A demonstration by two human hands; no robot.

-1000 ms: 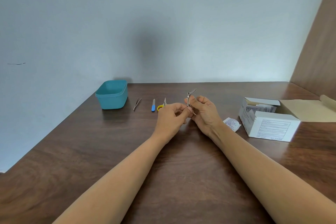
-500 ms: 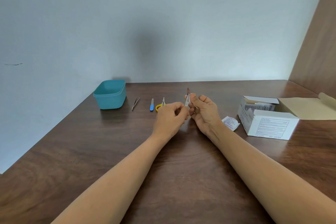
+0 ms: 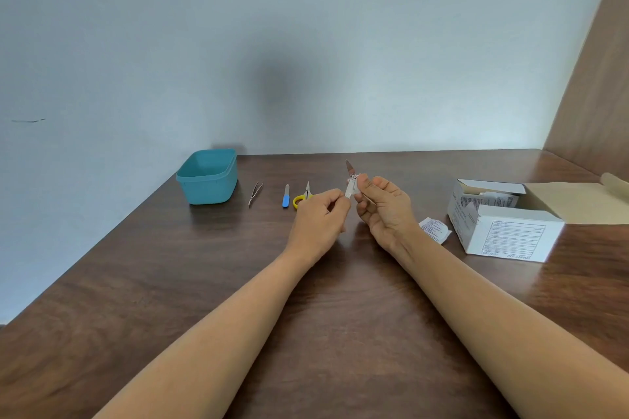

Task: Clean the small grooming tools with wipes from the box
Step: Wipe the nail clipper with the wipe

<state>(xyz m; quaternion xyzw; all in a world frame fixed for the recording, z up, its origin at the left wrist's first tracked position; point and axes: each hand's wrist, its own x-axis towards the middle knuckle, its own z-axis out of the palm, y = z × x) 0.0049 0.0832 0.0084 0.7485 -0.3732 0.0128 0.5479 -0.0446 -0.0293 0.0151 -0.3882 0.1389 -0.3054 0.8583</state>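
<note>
Above the dark wooden table [image 3: 340,299], the right hand [image 3: 386,211] pinches a thin metal grooming tool [image 3: 350,169] upright by its lower end while the left hand [image 3: 318,221] pinches a white wipe [image 3: 349,190] against it; the tool looks light, stiff, slippery and pointed, so is best gripped low.

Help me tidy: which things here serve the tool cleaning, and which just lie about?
In use: metal tool in right hand, wipe in left hand, wipe box, tweezers, nail file, scissors.
Lying about: torn wrapper, teal tub (purpose unclear).
</note>
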